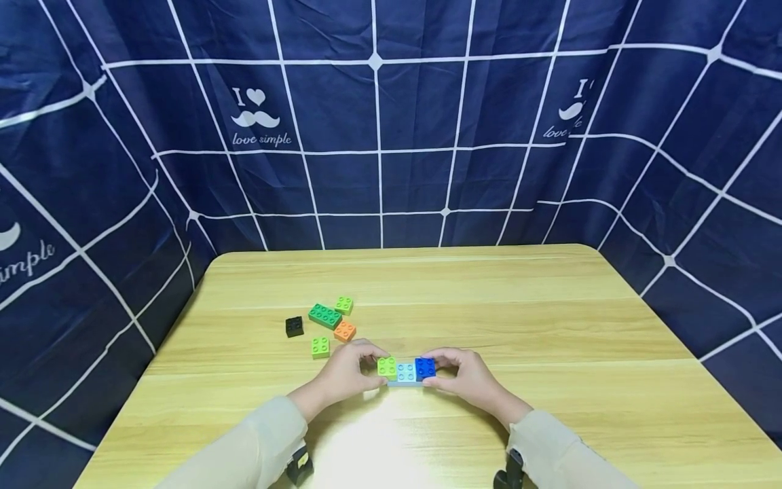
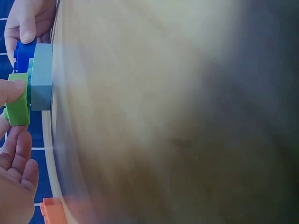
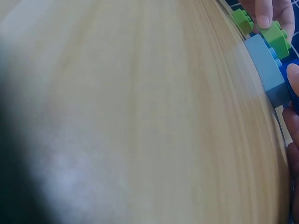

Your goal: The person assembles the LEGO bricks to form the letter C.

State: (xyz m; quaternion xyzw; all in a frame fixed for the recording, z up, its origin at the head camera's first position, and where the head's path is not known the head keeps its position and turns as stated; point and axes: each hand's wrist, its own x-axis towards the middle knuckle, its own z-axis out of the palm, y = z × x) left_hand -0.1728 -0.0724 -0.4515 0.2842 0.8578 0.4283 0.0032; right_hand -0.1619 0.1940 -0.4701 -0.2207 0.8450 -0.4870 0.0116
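A long light blue brick [image 1: 406, 372] lies on the table between the two hands, its middle studs showing. My left hand [image 1: 341, 375] pinches a lime green brick [image 1: 387, 367] between thumb and fingers at the left end of the light blue one. In the left wrist view that lime brick [image 2: 18, 101] overhangs the end a little and looks slightly tilted. At the opposite end, my right hand [image 1: 470, 378] grips a dark blue brick [image 1: 425, 367], which sits on top of the light blue brick; thumb and fingertips hold its sides.
Left of the hands lie loose bricks: a lime one [image 1: 320, 347], an orange one [image 1: 345, 331], a dark green one [image 1: 325, 316], another lime one [image 1: 344, 305] and a black one [image 1: 294, 327]. A navy curtain [image 1: 415, 176] surrounds the wooden table [image 1: 519, 299].
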